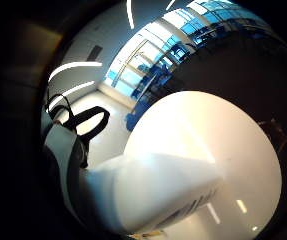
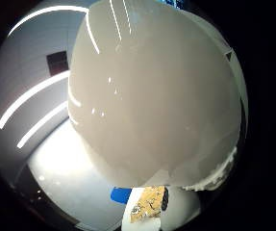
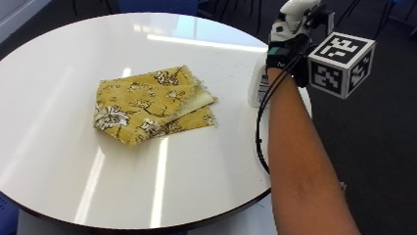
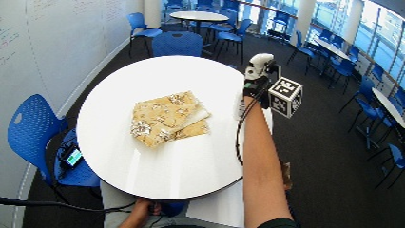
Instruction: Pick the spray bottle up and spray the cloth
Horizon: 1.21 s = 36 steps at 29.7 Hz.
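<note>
Pickup step: the right hand (image 3: 290,49) reaches the spray bottle (image 3: 259,88) at the desk (image 3: 78,161) edge; whether its fingers grip, I cannot tell. Next: aim at the cloth (image 3: 151,105).

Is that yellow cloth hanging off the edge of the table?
No, the cloth lies folded near the middle of the round white table.

- The right hand (image 3: 287,46) wears a black glove with a teal-green patch at the wrist.
- White plastic housing sits on the upper part of the glove.
- The forearm is bare from the wrist to the near edge of the outside view.
- In the wide outside view a dark sleeve edge shows at the upper arm.
- The little finger side palm view shows black strap loops and white plastic at its edge.
</note>
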Tool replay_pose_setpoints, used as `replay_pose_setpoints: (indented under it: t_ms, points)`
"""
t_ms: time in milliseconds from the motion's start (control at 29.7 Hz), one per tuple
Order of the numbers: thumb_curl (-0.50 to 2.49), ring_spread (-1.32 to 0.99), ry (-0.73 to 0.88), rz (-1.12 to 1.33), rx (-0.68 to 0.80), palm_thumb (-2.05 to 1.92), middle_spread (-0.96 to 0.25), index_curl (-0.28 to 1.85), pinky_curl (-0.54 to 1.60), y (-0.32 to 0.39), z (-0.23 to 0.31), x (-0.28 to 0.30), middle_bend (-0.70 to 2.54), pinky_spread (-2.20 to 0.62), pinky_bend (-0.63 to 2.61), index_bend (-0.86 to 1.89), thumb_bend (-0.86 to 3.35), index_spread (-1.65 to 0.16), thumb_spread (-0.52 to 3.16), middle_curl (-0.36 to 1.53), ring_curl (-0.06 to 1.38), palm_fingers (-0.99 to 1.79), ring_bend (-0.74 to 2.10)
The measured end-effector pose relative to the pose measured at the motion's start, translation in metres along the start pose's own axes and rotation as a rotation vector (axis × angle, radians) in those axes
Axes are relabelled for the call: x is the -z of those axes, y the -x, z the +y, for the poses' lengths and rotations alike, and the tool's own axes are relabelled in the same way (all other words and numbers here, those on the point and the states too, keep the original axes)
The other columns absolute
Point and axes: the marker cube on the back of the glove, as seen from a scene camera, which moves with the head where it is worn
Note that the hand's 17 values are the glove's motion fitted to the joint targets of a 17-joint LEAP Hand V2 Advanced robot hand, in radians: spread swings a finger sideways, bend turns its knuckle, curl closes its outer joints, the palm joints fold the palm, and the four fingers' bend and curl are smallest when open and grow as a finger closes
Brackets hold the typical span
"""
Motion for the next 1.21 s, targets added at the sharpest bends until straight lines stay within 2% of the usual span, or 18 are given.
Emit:
replay_pose_setpoints:
  t_ms: [438,1212]
  points:
    - [0.61,-0.23,0.025,-0.038,0.031,0.94,-0.21,0.44,0.40,0.008,-0.004,0.002,0.66,-0.31,0.52,0.20,-0.03,-0.27,0.66,0.54,0.47,1.41,0.71]
    - [0.68,-0.23,0.103,-0.069,0.022,0.93,-0.21,0.51,0.42,-0.018,0.005,-0.007,0.69,-0.31,0.53,0.19,-0.03,-0.27,0.61,0.54,0.47,1.39,0.74]
